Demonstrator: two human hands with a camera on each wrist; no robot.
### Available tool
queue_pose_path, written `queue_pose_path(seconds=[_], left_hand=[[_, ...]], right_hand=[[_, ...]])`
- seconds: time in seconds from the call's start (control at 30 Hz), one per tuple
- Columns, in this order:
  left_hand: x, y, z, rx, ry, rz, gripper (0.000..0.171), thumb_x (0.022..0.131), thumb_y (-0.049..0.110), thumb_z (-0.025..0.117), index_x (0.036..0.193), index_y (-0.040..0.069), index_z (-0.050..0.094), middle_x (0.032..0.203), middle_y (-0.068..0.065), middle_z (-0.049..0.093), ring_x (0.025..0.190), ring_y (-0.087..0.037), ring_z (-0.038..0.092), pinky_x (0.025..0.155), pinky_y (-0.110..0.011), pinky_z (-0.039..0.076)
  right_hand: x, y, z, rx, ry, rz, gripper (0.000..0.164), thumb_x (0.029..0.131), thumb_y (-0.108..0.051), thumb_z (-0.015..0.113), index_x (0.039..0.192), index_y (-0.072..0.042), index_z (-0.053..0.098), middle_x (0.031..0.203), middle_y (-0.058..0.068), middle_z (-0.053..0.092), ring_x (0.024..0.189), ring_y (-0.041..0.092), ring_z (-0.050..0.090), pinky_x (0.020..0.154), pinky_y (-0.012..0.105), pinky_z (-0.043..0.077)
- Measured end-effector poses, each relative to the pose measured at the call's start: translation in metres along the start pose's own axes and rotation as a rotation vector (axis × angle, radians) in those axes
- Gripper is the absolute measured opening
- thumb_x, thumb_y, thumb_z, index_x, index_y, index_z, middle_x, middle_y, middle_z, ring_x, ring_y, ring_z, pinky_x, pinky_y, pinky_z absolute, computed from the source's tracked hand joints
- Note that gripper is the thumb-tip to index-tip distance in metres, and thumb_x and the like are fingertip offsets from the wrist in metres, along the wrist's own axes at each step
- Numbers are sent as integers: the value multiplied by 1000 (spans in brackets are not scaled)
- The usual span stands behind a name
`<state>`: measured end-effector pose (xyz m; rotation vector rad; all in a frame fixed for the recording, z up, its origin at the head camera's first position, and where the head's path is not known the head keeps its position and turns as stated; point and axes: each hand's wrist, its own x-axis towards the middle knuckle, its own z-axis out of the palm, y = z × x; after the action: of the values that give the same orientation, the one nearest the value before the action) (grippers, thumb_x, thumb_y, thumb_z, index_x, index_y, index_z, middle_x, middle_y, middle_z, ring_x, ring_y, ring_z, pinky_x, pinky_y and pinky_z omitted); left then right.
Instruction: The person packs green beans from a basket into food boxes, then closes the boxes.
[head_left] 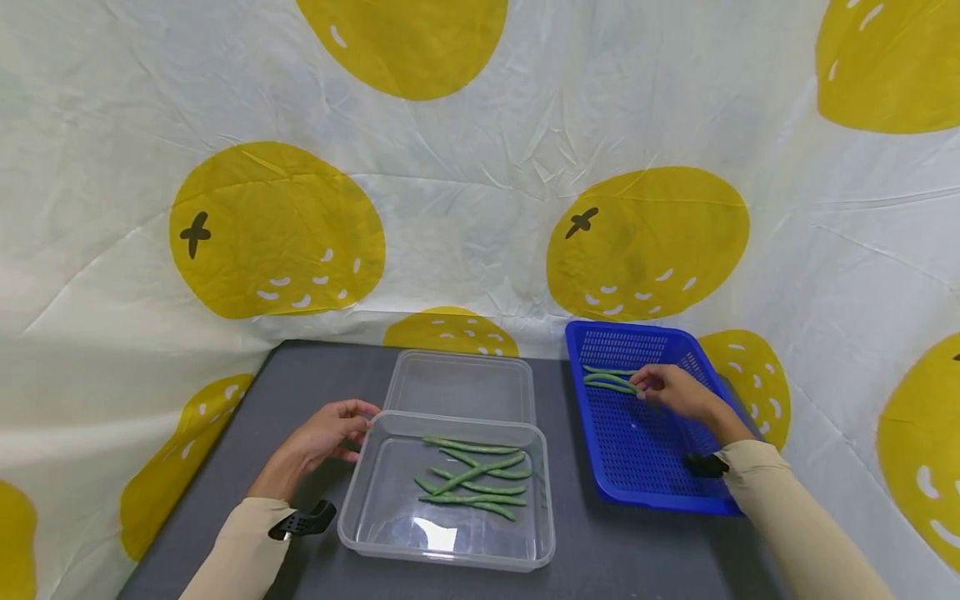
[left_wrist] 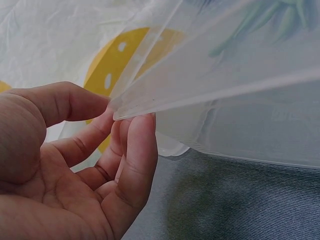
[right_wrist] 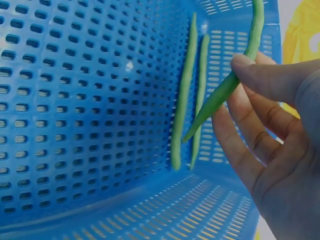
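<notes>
A clear plastic container stands on the table with several green beans lying crosswise on its bottom. At its far left corner, my left hand pinches the rim; the left wrist view shows thumb and fingertips at that corner. To the right, my right hand reaches into a blue perforated basket. Between its thumb and fingers it holds one green bean, raised at a slant. Two more beans, one thicker and one thinner, lie side by side in the basket near its far end.
A flat translucent lid lies behind the container, partly overlapped by it in the head view. Dark grey table surrounds everything. A white cloth with yellow fruit prints hangs right behind the table. A dark strap circles the left wrist.
</notes>
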<state>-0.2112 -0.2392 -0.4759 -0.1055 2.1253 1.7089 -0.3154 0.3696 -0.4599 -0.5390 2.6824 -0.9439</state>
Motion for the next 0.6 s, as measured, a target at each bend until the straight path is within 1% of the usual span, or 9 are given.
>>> queue_pose_path(seconds=[0.1, 0.2, 0.33, 0.5, 0.6], left_hand=[[0, 1, 0, 1, -1, 1, 38, 96, 9, 56, 132, -4, 56, 107, -22, 66, 83, -23, 65, 65, -39, 60], [-1, 2, -1, 1, -3, 3, 38, 96, 9, 56, 132, -4, 56, 107, -22, 66, 83, -22, 65, 65, -39, 60], [0, 3, -1, -1, -4, 2, 38, 96, 9, 56, 132, -5, 55, 106, -22, 67, 82, -22, 65, 65, -39, 60], [1, 3, -2, -3, 1, 0, 39, 95, 8, 56, 131, -5, 56, 105, -22, 67, 81, -22, 65, 65, -38, 60], [1, 3, -1, -1, 4, 1, 39, 94, 8, 57, 131, -5, 57, 104, -22, 67, 82, -22, 66, 64, -38, 60]], right_hand=[[-1, -2, -3, -34, 20, 0, 21, 94, 2, 64, 115, 4, 66, 102, 13, 69, 93, 25, 64, 75, 31, 54], [-1, -4, -4, -46, 32, -3, 22, 94, 3, 63, 116, 5, 65, 103, 15, 68, 93, 25, 64, 74, 32, 55], [-2, -7, -5, -28, 43, -7, 23, 95, 2, 63, 117, 5, 65, 105, 19, 68, 93, 27, 65, 73, 30, 55], [-2, -12, -5, 8, 51, -37, 22, 97, -3, 65, 118, 2, 65, 106, 15, 68, 94, 25, 65, 74, 27, 55], [-2, -18, -6, 36, 49, -63, 21, 97, -5, 65, 118, 0, 65, 106, 16, 68, 94, 25, 65, 74, 27, 55]])
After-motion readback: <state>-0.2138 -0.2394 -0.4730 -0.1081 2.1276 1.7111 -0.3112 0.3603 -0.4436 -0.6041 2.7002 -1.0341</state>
